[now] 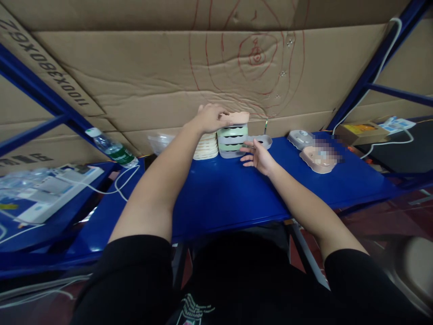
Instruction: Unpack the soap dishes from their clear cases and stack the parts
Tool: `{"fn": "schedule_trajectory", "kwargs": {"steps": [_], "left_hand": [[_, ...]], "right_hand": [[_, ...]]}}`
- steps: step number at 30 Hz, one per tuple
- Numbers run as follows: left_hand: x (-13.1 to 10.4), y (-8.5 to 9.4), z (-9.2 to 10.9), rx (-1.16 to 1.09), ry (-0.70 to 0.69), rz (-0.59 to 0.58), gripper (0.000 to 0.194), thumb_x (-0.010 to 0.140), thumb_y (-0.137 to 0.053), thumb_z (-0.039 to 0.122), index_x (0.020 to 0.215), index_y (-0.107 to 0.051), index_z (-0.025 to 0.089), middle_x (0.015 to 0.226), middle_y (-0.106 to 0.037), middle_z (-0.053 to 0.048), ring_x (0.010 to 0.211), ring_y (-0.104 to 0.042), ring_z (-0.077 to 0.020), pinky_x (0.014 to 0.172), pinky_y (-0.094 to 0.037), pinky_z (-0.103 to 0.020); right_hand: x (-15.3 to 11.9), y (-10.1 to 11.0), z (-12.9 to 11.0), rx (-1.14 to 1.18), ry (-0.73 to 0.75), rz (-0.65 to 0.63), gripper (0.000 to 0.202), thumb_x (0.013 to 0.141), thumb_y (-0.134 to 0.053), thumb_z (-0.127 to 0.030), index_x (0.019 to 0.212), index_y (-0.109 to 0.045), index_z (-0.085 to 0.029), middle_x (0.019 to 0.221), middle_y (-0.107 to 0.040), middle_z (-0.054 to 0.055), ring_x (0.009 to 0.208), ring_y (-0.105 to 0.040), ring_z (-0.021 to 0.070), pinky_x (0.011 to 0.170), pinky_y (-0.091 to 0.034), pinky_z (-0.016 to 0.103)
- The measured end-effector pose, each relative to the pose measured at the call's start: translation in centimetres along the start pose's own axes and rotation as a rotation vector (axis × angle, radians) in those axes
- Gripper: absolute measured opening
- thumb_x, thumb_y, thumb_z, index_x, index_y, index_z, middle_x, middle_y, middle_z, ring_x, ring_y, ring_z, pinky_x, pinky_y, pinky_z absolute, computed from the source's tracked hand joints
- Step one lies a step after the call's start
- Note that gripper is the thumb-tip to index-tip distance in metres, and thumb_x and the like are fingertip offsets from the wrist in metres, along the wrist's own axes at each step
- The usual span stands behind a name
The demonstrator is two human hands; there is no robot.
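Observation:
A stack of wavy-edged plastic trays (233, 140), grey and pale green in turn, stands near the back of the blue table. On its top sits a peach tray (238, 118), upside down or not I cannot tell. My left hand (212, 118) grips the left end of this peach tray, with thumb and fingers closed on it. Just right of the stack, my right hand (259, 158) is held with its fingers apart and nothing in it. Left of the stack is a pile of cream-coloured pieces (205, 148), partly under my left hand. Behind my right hand lies a grey tray (264, 142).
On the right of the blue table (230, 198) are a grey tray (299, 139) and a peach tray (318, 160), partly blurred out. A water bottle (113, 149) leans at the left near a white cable (118, 185). Cardboard (152, 76) walls the back.

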State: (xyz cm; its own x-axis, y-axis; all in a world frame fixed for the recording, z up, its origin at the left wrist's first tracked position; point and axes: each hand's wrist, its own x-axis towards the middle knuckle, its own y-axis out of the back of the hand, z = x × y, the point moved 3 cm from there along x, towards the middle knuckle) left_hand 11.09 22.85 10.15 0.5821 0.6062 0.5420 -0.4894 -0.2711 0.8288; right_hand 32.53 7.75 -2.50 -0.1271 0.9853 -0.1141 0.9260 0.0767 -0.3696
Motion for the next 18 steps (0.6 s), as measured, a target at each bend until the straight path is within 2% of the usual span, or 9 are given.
{"fn": "schedule_trajectory", "kwargs": {"steps": [3,5,7,9,11,13,15,18], "left_hand": [[-0.4,0.7,1.0,-0.015,0.010,0.060,0.056,0.091,-0.077,0.069,0.125,-0.084,0.024,0.136,-0.078,-0.019,0.137,-0.063,-0.0504,0.119,-0.041,-0.070],[-1.1,1.3,2.4,-0.038,0.007,0.121,0.056,0.099,-0.071,0.070,0.131,-0.080,0.025,0.144,-0.075,-0.018,0.144,-0.059,-0.0498,0.123,-0.039,-0.071],[-2.5,1.6,4.4,-0.045,0.001,0.155,0.054,0.105,-0.065,0.068,0.137,-0.077,0.027,0.149,-0.073,-0.016,0.148,-0.056,-0.0473,0.126,-0.037,-0.069],[-4.4,1.3,6.8,-0.034,-0.028,0.147,0.049,0.108,-0.064,0.064,0.139,-0.076,0.028,0.150,-0.073,-0.014,0.148,-0.057,-0.0437,0.127,-0.038,-0.065],[-6.8,0.4,9.3,-0.046,-0.091,0.104,0.043,0.108,-0.066,0.058,0.139,-0.077,0.029,0.151,-0.073,-0.013,0.147,-0.059,-0.0405,0.126,-0.041,-0.062],[-9.4,-1.0,11.4,-0.096,-0.173,0.029,0.039,0.106,-0.071,0.053,0.135,-0.080,0.029,0.148,-0.075,-0.012,0.142,-0.064,-0.0378,0.124,-0.045,-0.059],[-12.1,-2.5,13.0,-0.147,-0.231,-0.071,0.039,0.107,-0.072,0.052,0.134,-0.081,0.027,0.147,-0.076,-0.012,0.141,-0.066,-0.0360,0.123,-0.046,-0.057],[-15.5,-4.5,13.8,-0.206,-0.252,-0.230,0.039,0.108,-0.073,0.051,0.135,-0.082,0.025,0.147,-0.077,-0.013,0.140,-0.069,-0.0344,0.119,-0.050,-0.055]], "right_hand": [[0.2,0.0,0.1,-0.081,0.046,0.024,0.062,0.104,-0.058,-0.083,0.129,-0.068,-0.027,0.122,-0.082,0.011,0.073,-0.075,0.0180,0.059,-0.067,0.033],[0.1,0.6,-0.5,-0.269,0.156,0.068,0.064,0.100,-0.063,-0.083,0.127,-0.071,-0.026,0.119,-0.082,0.012,0.075,-0.075,0.0197,0.065,-0.067,0.036],[-0.2,1.8,-1.9,-0.606,0.350,0.166,0.060,0.098,-0.070,-0.077,0.126,-0.074,-0.025,0.117,-0.082,0.013,0.087,-0.077,0.0255,0.081,-0.068,0.043],[-0.8,3.5,-3.9,-1.012,0.564,0.311,0.053,0.096,-0.075,-0.066,0.126,-0.078,-0.023,0.120,-0.083,0.016,0.113,-0.076,0.0353,0.105,-0.062,0.053],[-1.3,5.8,-5.7,-1.264,0.642,0.471,0.050,0.099,-0.067,-0.057,0.130,-0.079,-0.019,0.132,-0.081,0.022,0.130,-0.070,0.0426,0.118,-0.054,0.063],[-1.6,8.5,-7.0,-1.387,0.589,0.641,0.057,0.101,-0.063,-0.054,0.141,-0.075,-0.015,0.145,-0.076,0.026,0.141,-0.065,0.0463,0.123,-0.048,0.068],[-1.7,11.1,-7.7,-1.476,0.409,0.770,0.067,0.101,-0.063,-0.058,0.150,-0.070,-0.013,0.155,-0.069,0.030,0.150,-0.058,0.0507,0.126,-0.040,0.075],[-1.6,13.8,-7.5,-1.576,0.162,0.785,0.080,0.104,-0.059,-0.065,0.164,-0.060,-0.013,0.179,-0.047,0.031,0.167,-0.038,0.0545,0.131,-0.022,0.085]]}}
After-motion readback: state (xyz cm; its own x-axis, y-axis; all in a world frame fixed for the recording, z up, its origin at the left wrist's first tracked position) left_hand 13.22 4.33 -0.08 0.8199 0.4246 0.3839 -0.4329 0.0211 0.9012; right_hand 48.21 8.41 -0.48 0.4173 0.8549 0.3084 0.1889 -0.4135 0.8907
